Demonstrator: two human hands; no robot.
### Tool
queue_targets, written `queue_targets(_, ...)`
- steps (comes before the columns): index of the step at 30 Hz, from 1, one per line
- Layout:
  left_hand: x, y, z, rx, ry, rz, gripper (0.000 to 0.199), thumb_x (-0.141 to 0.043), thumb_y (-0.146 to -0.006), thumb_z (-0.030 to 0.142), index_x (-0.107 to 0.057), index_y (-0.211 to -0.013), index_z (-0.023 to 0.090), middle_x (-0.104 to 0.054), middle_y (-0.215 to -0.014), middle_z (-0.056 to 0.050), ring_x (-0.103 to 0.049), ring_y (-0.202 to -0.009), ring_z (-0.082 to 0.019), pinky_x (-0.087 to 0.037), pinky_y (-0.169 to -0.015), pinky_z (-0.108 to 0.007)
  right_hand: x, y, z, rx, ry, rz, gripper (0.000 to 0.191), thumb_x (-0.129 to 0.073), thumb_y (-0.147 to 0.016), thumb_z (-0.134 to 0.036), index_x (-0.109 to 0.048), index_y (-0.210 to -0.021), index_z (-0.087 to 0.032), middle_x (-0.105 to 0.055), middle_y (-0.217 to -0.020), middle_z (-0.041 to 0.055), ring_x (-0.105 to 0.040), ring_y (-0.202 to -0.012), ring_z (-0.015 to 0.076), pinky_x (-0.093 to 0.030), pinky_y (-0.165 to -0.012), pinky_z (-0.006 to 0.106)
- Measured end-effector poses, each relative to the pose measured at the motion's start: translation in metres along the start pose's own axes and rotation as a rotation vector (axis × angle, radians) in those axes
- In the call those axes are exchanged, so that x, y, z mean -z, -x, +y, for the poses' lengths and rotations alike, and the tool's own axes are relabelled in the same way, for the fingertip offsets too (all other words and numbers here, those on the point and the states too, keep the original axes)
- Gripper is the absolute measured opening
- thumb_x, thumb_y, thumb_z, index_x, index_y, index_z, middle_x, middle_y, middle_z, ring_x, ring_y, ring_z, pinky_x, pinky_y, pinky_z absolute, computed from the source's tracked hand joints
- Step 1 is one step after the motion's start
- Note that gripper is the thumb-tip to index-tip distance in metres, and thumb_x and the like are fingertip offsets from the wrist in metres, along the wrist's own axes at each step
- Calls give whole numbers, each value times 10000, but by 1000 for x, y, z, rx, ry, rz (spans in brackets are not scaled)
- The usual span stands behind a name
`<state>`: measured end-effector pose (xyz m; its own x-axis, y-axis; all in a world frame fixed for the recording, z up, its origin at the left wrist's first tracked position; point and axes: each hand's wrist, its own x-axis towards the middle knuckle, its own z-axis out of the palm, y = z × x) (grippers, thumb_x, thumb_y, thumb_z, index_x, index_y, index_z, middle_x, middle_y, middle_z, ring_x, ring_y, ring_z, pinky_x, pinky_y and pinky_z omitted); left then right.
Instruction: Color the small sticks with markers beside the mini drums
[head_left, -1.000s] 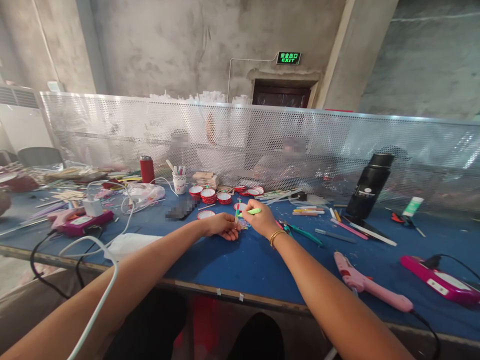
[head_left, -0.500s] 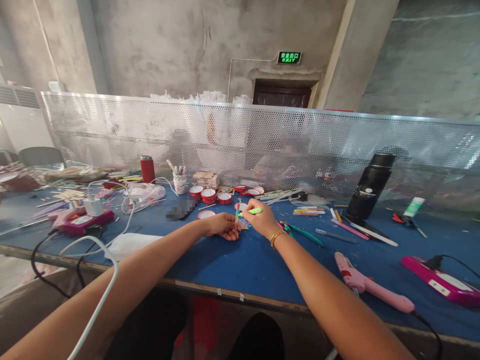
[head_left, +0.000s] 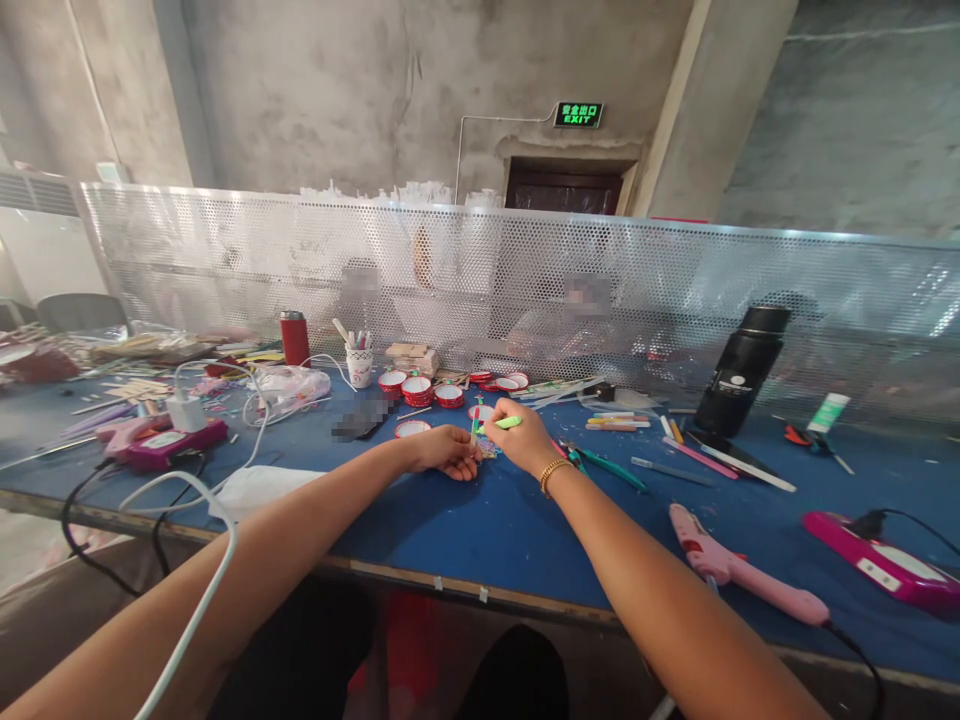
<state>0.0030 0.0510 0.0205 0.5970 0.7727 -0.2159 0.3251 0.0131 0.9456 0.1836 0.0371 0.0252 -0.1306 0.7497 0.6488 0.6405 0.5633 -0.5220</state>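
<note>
My left hand (head_left: pixel 448 453) is closed near the middle of the table, pinching a small upright craft stick (head_left: pixel 475 427) with a red-coloured upper part. My right hand (head_left: pixel 523 441) grips a light green marker pen (head_left: pixel 509 422), its tip against or very close to the stick. Small colourful pieces (head_left: pixel 492 450) lie on the blue tabletop between and behind the hands, partly covered by them. Beyond the left hand is a red-rimmed white dish (head_left: pixel 412 429), and another dish (head_left: pixel 481 412) shows just past the stick.
To the right are teal-handled pliers (head_left: pixel 611 470), a pink glue gun (head_left: pixel 739 570), a magenta power strip (head_left: pixel 877 565) and a black bottle (head_left: pixel 742 375). At left, a white cable (head_left: pixel 225 560) crosses over my left forearm. A perforated metal screen (head_left: pixel 285 270) stands behind the table.
Almost nothing differs. Both hands stay in the same place with the stick and marker, and the red colour on the stick's upper part looks slightly different.
</note>
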Motion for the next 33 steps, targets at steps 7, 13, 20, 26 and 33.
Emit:
queue_targets(7,0,0,0,5,6,2,300,-691,-722,395,-587,-822,133,-683,-669,-53,-613,-553,-105,-461,-576,-237,1,0,-2,-4,-27,18,127,-535,-706,-261,-471,-608,-211,-537,-565,-37,-445,-538,119,-292,-532,233)
queue_targets(13,1,-1,-2,1,2,0,299,-687,-722,394,-583,-829,135,-688,-682,-60,-617,-561,-111,-462,-577,-241,-1,0,0,25,-42,-17,131,-535,-707,-254,-461,-609,-209,-519,-559,-44,-442,-546,114,-293,-541,232)
queue_targets(20,1,-2,-2,-3,2,-8,311,-691,-715,398,-587,-836,131,-688,-681,-58,-619,-564,-109,-462,-575,-238,1,0,0,-2,24,18,147,-543,-701,-251,-447,-599,-206,-506,-552,-48,-427,-537,111,-266,-524,232)
queue_targets(26,2,-3,-2,2,3,-9,290,-693,-722,383,-589,-834,136,-684,-676,-50,-623,-575,-112,-469,-593,-242,0,0,-2,19,-32,-2,138,-534,-711,-262,-457,-610,-207,-510,-555,-46,-438,-535,113,-279,-526,228)
queue_targets(33,2,-2,-2,0,2,-10,304,-691,-721,390,-585,-842,132,-686,-680,-57,-620,-564,-114,-462,-577,-241,0,0,1,-13,11,10,140,-542,-697,-252,-454,-597,-209,-521,-552,-45,-441,-536,114,-273,-524,232)
